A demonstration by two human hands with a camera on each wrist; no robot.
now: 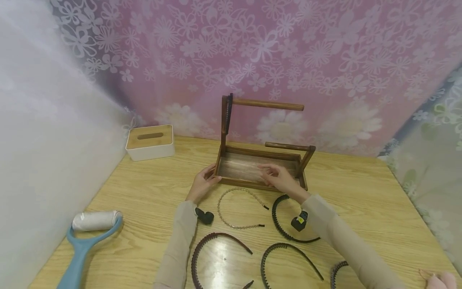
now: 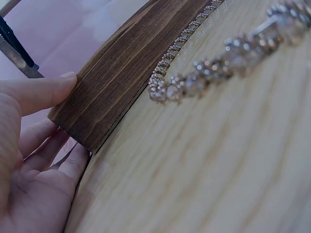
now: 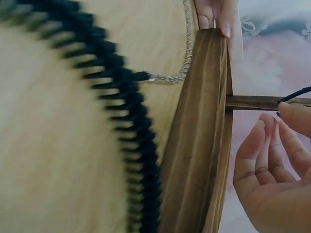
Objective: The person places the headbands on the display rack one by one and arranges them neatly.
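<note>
The left hand [image 1: 203, 184] grips the near-left corner of a wooden rack [image 1: 252, 185], thumb over the edge and fingers behind the end, a hold that seems meant to keep it steady on the desk [image 1: 155, 188]. The right hand [image 1: 279, 178] is poised over the rack's tray, fingers loosely bent toward the thumb; nothing shows pinched there. A black headband [image 1: 228, 114] hangs from the upper bar [image 1: 268, 104] beside the tall post, its arch probably resting across the wood.

The tray is a shallow container: low walls surround a grained floor [image 1: 238, 166], and the hand hovers above it. Just in front lies a beaded headband [image 1: 219, 206]; around it are four dark toothed headbands [image 1: 275, 218], apart and gaps rightward, perhaps so each lifts singly.

Farther left, a white tissue box [image 1: 151, 152] has a slotted wooden lid, its contents hidden. A blue-handled lint roller [image 1: 95, 220] lies nearer.
</note>
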